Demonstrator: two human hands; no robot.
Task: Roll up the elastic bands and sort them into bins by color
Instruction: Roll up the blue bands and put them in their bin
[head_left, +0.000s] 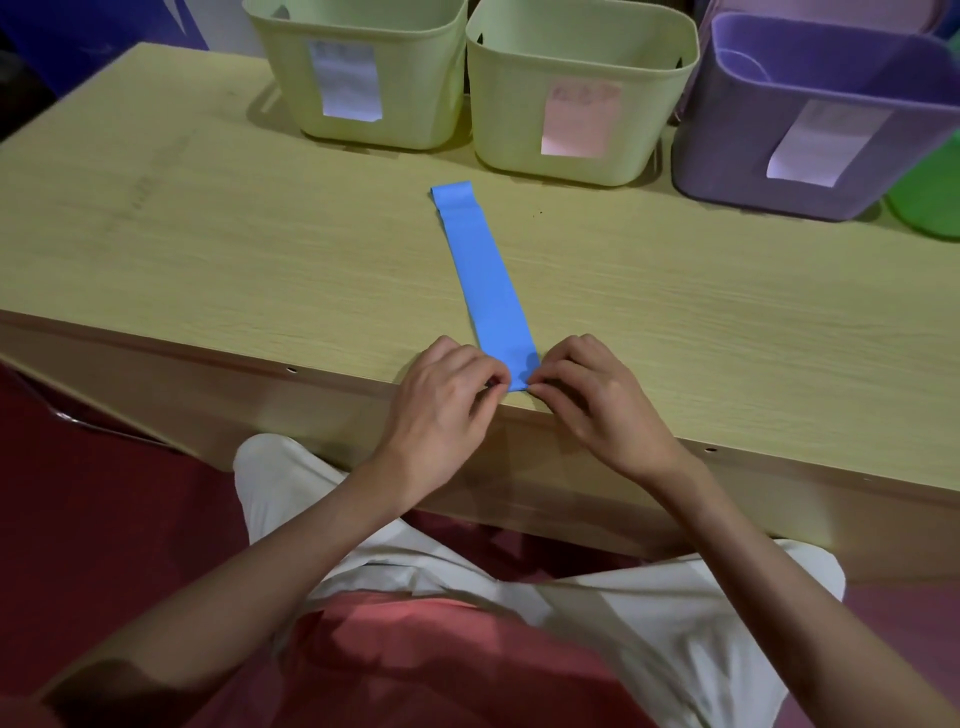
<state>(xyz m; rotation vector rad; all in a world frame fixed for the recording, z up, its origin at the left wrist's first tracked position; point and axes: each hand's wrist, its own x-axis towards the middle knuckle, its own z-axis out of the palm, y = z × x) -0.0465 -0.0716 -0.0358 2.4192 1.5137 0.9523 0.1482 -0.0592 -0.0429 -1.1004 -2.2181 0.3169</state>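
Note:
A blue elastic band (485, 280) lies flat and stretched out on the wooden table (208, 244), running from the near edge toward the bins. My left hand (441, 400) pinches the band's near left corner. My right hand (597, 400) pinches its near right corner. Both sets of fingers are curled at the table's front edge. At the back stand two pale green bins (363, 73) (576, 88) and a purple bin (810, 119), each with a paper label on its front.
A green container (930, 192) shows at the far right, partly cut off by the frame. Another purple bin (821, 10) stands behind the first. My lap, in white trousers and a red top, is below the table's front edge.

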